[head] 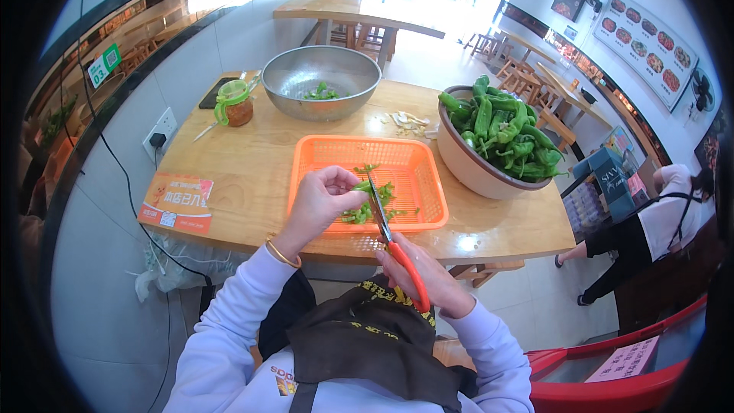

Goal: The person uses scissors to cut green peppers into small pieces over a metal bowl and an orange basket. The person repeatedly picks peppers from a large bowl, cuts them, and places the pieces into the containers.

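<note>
Over an orange plastic basket (pixel 437 206), my left hand (pixel 325 198) pinches a piece of green pepper (pixel 362 186). My right hand (pixel 421 269) grips the red handles of a pair of scissors (pixel 381 218), whose blades cross beside the pepper piece. Cut green bits (pixel 360 215) lie on the basket's slotted floor, partly hidden by my left hand and the blades. To the right stands a cream-coloured tub with a brown rim (pixel 479 172), heaped with whole green peppers (pixel 507 126). Behind the basket, a perforated metal colander (pixel 287 94) holds some green pieces (pixel 321 92).
Pale scraps (pixel 408 122) lie on the wooden table (pixel 246 166). At its left are a green-lidded jar (pixel 237 106), a dark phone (pixel 219 93) and an orange printed card (pixel 178 202). A person (pixel 654 223) bends at the right, beyond a red-edged case (pixel 608 396).
</note>
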`<state>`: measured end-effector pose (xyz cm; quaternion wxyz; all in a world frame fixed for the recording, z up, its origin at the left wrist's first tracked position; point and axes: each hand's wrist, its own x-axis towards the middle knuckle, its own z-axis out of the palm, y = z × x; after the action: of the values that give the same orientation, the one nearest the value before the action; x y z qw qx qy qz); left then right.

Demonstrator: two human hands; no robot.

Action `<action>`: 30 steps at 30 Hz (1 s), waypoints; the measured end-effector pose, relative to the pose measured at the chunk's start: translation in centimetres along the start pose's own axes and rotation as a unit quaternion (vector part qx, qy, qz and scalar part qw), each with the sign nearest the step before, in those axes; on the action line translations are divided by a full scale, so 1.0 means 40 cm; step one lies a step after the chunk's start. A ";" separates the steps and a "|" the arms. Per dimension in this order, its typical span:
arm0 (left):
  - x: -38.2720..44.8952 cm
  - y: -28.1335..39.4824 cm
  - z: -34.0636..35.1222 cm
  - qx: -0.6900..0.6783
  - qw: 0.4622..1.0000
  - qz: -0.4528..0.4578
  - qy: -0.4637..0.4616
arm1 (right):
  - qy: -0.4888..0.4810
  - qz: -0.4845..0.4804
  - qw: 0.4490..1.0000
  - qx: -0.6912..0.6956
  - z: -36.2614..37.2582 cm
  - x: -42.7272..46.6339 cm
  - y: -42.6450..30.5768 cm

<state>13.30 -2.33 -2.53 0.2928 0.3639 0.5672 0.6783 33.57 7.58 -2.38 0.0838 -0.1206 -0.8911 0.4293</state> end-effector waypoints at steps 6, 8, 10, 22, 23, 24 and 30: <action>-0.004 0.018 -0.015 -0.092 0.993 -0.068 -0.015 | 0.033 -0.011 0.999 0.013 -0.002 0.000 -0.042; 0.000 0.015 -0.019 -0.090 0.993 -0.078 -0.021 | 0.052 -0.036 0.998 -0.017 0.002 0.001 -0.037; 0.004 0.011 -0.025 -0.085 0.992 -0.086 -0.030 | 0.042 -0.022 0.999 0.003 -0.003 0.000 -0.045; 0.017 0.021 -0.082 -0.025 0.983 -0.030 -0.178 | -0.039 -0.022 0.995 -0.086 -0.073 -0.029 -0.044; 0.018 0.024 -0.085 -0.035 0.981 -0.037 -0.188 | -0.043 -0.027 0.993 -0.105 -0.072 -0.029 -0.039; 0.018 0.028 -0.086 -0.046 0.978 -0.044 -0.199 | -0.040 -0.034 0.993 -0.104 -0.070 -0.029 -0.034; 0.013 0.026 -0.086 -0.067 0.981 -0.051 -0.174 | 0.021 -0.071 0.990 -0.116 -0.046 -0.029 -0.036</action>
<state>10.18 -4.00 -1.73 0.4446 0.4268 0.4787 0.6253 34.93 7.74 -0.17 0.1180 -0.0750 -0.9394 0.3130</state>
